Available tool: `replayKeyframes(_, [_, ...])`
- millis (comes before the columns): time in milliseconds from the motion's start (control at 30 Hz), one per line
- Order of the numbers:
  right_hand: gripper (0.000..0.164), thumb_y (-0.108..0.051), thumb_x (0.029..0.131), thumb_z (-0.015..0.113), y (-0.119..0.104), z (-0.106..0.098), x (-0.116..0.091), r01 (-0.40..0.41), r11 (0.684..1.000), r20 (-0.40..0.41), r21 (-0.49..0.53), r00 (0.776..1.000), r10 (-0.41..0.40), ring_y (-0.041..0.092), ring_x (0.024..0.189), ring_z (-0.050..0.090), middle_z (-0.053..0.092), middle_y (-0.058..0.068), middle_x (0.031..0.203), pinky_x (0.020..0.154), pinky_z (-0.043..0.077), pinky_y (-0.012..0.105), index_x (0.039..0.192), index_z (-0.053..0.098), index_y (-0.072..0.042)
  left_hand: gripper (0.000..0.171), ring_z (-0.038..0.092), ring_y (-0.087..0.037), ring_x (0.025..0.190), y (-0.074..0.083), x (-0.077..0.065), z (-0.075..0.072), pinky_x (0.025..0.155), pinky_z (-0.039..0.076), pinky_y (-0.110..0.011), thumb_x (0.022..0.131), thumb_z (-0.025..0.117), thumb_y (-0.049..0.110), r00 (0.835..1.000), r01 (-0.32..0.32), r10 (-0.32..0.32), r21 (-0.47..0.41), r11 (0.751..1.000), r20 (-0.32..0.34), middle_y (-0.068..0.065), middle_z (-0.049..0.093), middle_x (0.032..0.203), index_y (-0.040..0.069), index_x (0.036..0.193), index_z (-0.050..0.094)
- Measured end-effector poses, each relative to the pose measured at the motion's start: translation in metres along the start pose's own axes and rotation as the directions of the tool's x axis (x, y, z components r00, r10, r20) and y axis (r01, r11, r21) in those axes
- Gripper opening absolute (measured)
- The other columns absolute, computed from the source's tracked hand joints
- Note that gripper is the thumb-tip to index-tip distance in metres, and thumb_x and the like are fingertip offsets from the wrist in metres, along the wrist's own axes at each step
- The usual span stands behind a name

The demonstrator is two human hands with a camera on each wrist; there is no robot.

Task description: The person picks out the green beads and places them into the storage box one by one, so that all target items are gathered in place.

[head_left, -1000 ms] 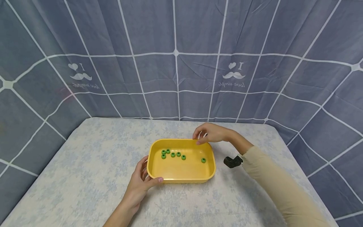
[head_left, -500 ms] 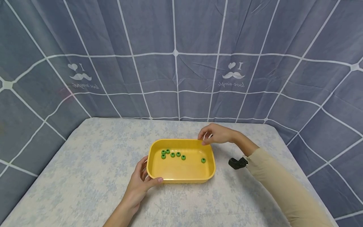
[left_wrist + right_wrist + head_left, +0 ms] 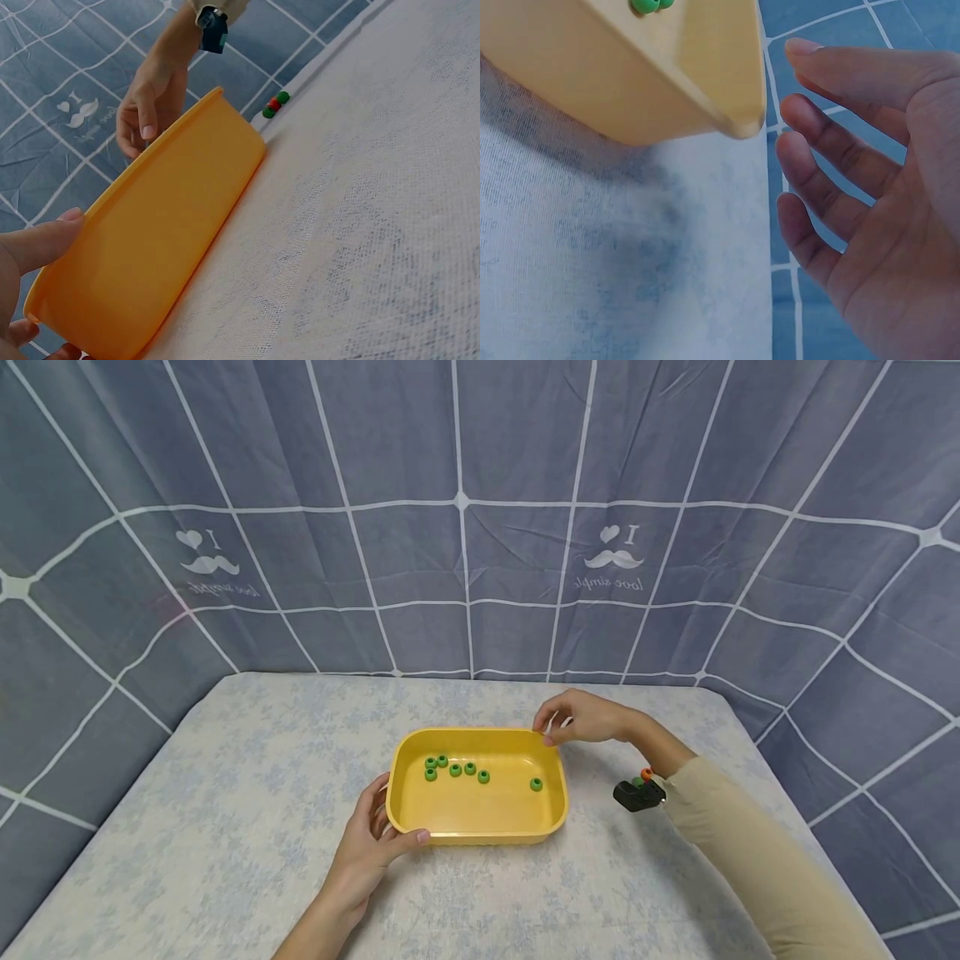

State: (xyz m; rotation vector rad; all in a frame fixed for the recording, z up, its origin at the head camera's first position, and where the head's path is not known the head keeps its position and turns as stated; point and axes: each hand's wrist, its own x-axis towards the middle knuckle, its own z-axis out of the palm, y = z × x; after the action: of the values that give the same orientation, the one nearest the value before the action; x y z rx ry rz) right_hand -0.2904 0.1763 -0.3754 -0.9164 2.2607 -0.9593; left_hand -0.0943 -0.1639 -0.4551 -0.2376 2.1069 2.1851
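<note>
A yellow rectangular tray point(image 3: 480, 822) with a raised rim sits mid-table, and its near-left end is in my left hand point(image 3: 362, 842). The thumb lies over the front rim while the fingers reach round the left end. Inside the tray are several small green beads point(image 3: 483, 777), most toward the left and a lone one near the right wall. My right hand point(image 3: 588, 716) is by the far right corner; in the right wrist view its fingers point(image 3: 810, 165) are loosely bent, apart from the tray wall, and nothing lies between them.
Right of the tray, an orange bead point(image 3: 647, 773) and a green bead point(image 3: 637, 782) show beside the black wrist camera point(image 3: 639, 796). The left wrist view has green and red beads point(image 3: 275, 105) in a row on the patterned tablecloth point(image 3: 285, 760). A grey-blue curtain point(image 3: 517, 552) hangs behind.
My right hand has slid a little to the right along the far rim, and an orange and a green bead behind its wrist camera have come into view. My left hand stays put.
</note>
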Motion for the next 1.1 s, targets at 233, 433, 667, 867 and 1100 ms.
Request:
replayKeyframes(233, [0.018,-0.009,0.096,0.075,0.005,-0.001,-0.007,-0.023,1.0,-0.014,0.005,1.0,0.023,0.025,0.096,0.067,0.071,0.008,0.112,0.088,0.06,0.038,0.114,0.075,-0.004,0.104,0.037,-0.025,0.146,0.0,0.0,0.0,0.116,0.039,-0.033,0.083,0.089,0.012,1.0,0.001,-0.001,0.002,1.0,-0.002,-0.009,0.034,0.158,0.019,0.163,0.024])
replayKeyframes(433, [0.018,-0.01,0.095,0.076,0.011,-0.004,-0.014,-0.031,0.999,-0.031,0.017,0.999,0.032,0.025,0.097,0.067,0.07,0.004,0.111,0.087,0.06,0.039,0.113,0.075,-0.007,0.104,0.036,-0.026,0.147,0.001,0.0,0.001,0.116,0.039,-0.032,0.082,0.09,0.013,1.0,0.012,-0.012,0.011,1.0,-0.009,-0.009,0.034,0.158,0.019,0.163,0.024])
replayKeyframes(667, [0.018,-0.006,0.097,0.072,0.019,-0.007,-0.023,-0.044,0.998,-0.045,0.035,0.998,0.046,0.027,0.097,0.067,0.068,0.02,0.118,0.086,0.06,0.04,0.115,0.074,-0.004,0.106,0.034,-0.028,0.148,0.002,-0.001,0.0,0.115,0.038,-0.032,0.083,0.09,0.015,1.0,0.017,-0.016,0.027,0.999,-0.009,-0.01,0.032,0.16,0.018,0.164,0.022])
replayKeyframes(867, [0.02,-0.005,0.097,0.072,0.023,-0.01,-0.034,-0.075,0.996,-0.067,0.041,0.995,0.077,0.029,0.1,0.065,0.066,0.022,0.12,0.088,0.06,0.041,0.117,0.073,-0.002,0.106,0.034,-0.028,0.148,0.002,0.0,0.0,0.115,0.038,-0.031,0.083,0.09,0.014,1.0,0.015,-0.015,0.027,1.0,-0.009,-0.011,0.032,0.16,0.018,0.164,0.022])
replayKeyframes(1100, [0.02,-0.009,0.097,0.074,0.032,-0.013,-0.049,-0.088,0.995,-0.097,0.044,0.991,0.092,0.029,0.1,0.065,0.066,0.022,0.119,0.089,0.06,0.045,0.116,0.072,-0.002,0.107,0.033,-0.029,0.149,0.003,-0.001,0.0,0.115,0.038,-0.032,0.083,0.09,0.014,1.0,0.009,-0.009,0.031,0.999,-0.007,-0.012,0.031,0.16,0.017,0.164,0.021])
